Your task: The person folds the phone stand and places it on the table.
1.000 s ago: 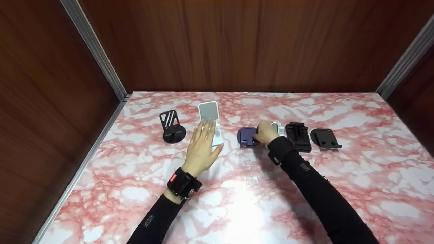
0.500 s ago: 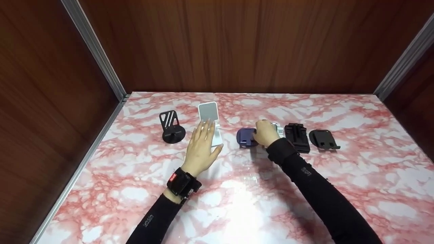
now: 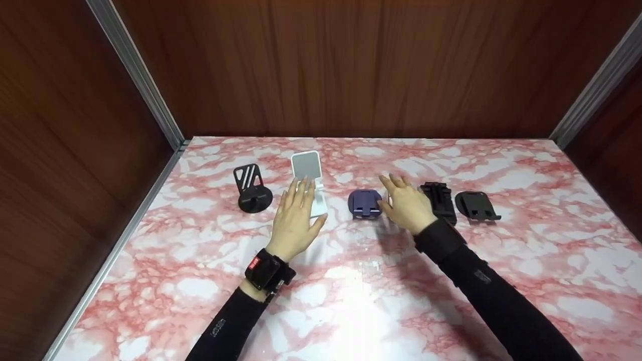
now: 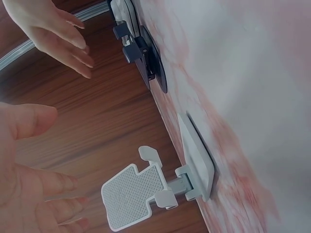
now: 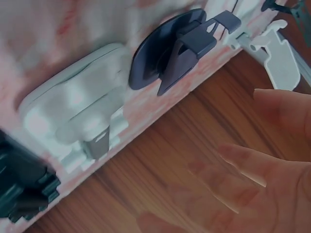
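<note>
My left hand [image 3: 296,218], fingers straight, hovers before a raised white phone stand [image 3: 307,164], partly covering its base in the head view. The left wrist view shows the stand's textured pad [image 4: 133,196] apart from the fingers. My right hand [image 3: 409,205] is spread and holds nothing. It lies just right of a folded purple phone stand [image 3: 365,203] and hides a folded white phone stand in the head view. That folded white stand [image 5: 77,97] lies flat in the right wrist view, between the purple one and a black one.
A black phone stand [image 3: 255,198] with a slotted back stands raised at the left. Right of my right hand lie a black folded stand [image 3: 440,200] and a dark round-based stand [image 3: 479,204]. Wooden panels [image 3: 351,70] enclose the marbled table [image 3: 200,291].
My right hand, curled beside the purple stand's right edge before, has spread its fingers and shifted slightly right. My left hand has stayed almost still.
</note>
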Demonstrator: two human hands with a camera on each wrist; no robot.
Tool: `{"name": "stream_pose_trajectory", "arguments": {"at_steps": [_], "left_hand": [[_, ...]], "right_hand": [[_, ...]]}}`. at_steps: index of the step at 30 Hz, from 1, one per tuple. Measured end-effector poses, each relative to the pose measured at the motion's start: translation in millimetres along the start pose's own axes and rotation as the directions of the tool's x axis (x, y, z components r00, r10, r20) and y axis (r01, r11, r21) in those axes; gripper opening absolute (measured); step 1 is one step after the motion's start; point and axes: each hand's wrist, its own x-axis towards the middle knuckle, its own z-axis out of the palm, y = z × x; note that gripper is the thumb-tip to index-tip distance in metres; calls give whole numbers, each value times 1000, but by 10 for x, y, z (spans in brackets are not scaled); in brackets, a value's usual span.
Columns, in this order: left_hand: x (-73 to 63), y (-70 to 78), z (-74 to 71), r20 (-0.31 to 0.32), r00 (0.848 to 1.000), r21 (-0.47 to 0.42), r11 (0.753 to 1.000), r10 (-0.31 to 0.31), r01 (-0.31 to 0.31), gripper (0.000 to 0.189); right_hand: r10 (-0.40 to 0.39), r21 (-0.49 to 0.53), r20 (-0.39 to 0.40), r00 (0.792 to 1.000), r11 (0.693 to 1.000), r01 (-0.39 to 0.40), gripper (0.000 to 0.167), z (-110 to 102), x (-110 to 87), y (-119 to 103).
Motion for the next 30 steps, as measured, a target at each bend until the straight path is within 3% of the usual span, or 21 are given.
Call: {"name": "stream_pose_trajectory", "arguments": {"at_steps": [11,17,30], "left_hand": [[9,18,54,10,1000,16,1000,-4,4,75],[5,21,72,7,1000,25,1000,-3,3,74],[13,-6,112,8,1000,40,999,4,-4,73]], "right_hand": [[-126,-11,-116,985,992,126,61,111,-385,131],[-136,-38,-187,973,991,131,60,129,-561,187],[-126,-64,-188,974,991,116,60,109,-676,312]]}}
